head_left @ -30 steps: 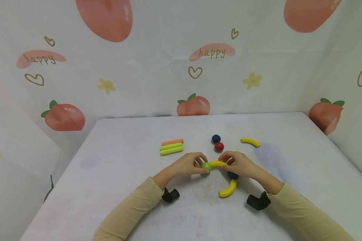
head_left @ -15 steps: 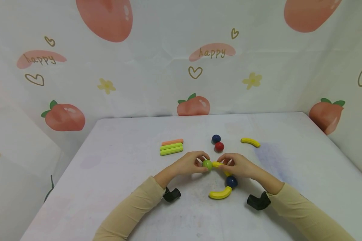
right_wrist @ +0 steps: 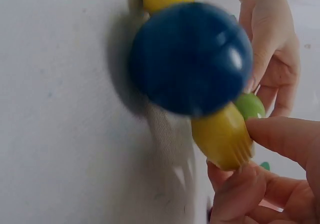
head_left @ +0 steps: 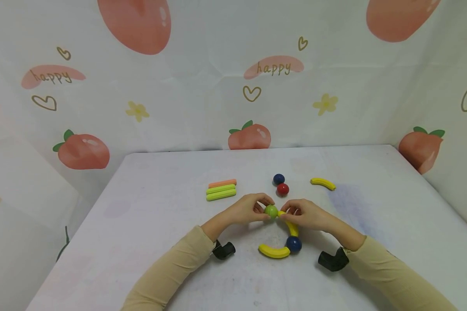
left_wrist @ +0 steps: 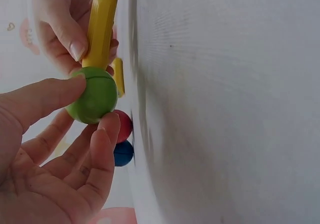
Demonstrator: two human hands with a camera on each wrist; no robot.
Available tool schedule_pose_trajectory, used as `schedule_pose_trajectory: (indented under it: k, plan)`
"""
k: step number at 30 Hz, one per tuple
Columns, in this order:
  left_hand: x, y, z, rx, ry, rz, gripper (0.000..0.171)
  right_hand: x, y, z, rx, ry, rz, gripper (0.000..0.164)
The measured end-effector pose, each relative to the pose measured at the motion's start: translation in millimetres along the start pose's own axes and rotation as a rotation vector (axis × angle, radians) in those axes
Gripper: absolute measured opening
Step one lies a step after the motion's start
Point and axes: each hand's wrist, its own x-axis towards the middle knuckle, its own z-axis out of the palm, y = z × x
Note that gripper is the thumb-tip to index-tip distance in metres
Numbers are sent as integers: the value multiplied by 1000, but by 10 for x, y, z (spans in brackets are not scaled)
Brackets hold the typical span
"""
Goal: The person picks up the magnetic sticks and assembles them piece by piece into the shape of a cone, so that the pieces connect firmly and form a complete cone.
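Note:
My left hand (head_left: 250,209) pinches a green ball (left_wrist: 94,96) between thumb and fingers. Against that ball sits one end of a curved yellow stick (left_wrist: 102,26), which my right hand (head_left: 309,214) pinches near the same end. The stick's other end meets a dark blue ball (head_left: 293,245), large and close in the right wrist view. From the blue ball a second curved yellow stick (head_left: 274,252) runs leftward in the head view. Together these pieces form one bent chain in front of my hands.
Behind my hands lie a red ball (head_left: 283,189) and another blue ball (head_left: 279,179). A loose curved yellow stick (head_left: 323,183) lies to their right. Two lime green sticks (head_left: 221,192) and an orange stick (head_left: 222,183) lie side by side on the white table (head_left: 159,185).
The chain has turned: its blue ball has swung nearer to me and left, and the lower yellow stick now points left. My left hand has shifted slightly right with the green ball.

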Motion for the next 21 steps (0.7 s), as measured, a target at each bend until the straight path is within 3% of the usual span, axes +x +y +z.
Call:
schedule_pose_trajectory:
  k: [9,15,21]
  plan:
    - [36,31,22,-59,26,7,33,-18,-11,38,176,-59,75,28]
    - [52,25,44,-104,47,-14,33,-36,-2,50,195,-34,89,29]
    - [-27,-35,26,-43,74,-43,32,-50,24,52,205,3,137,29]
